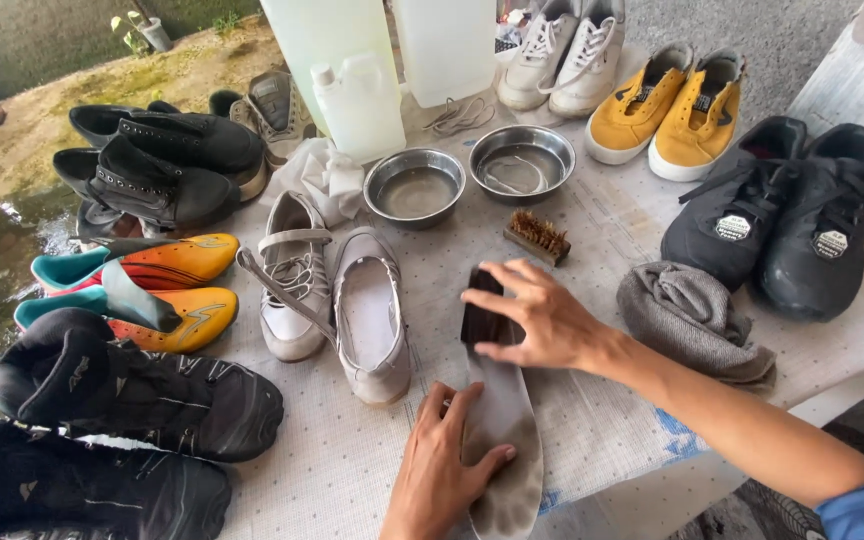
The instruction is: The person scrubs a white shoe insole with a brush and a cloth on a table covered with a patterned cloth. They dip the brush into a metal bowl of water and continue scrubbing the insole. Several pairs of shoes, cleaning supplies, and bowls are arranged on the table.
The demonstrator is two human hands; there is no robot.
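Observation:
A grey, stained shoe insole lies flat on the cloth-covered table near its front edge. My left hand presses down on the insole's near end, fingers spread over it. My right hand grips a dark brush and holds it on the insole's far end. Just left of the insole lies a pair of pale grey strap shoes, one with its insole removed.
Two steel bowls and a small brown bristle brush sit behind my hands. A grey rag lies to the right. Black sneakers, yellow sneakers, white sneakers, plastic jugs and several dark and orange shoes ring the table.

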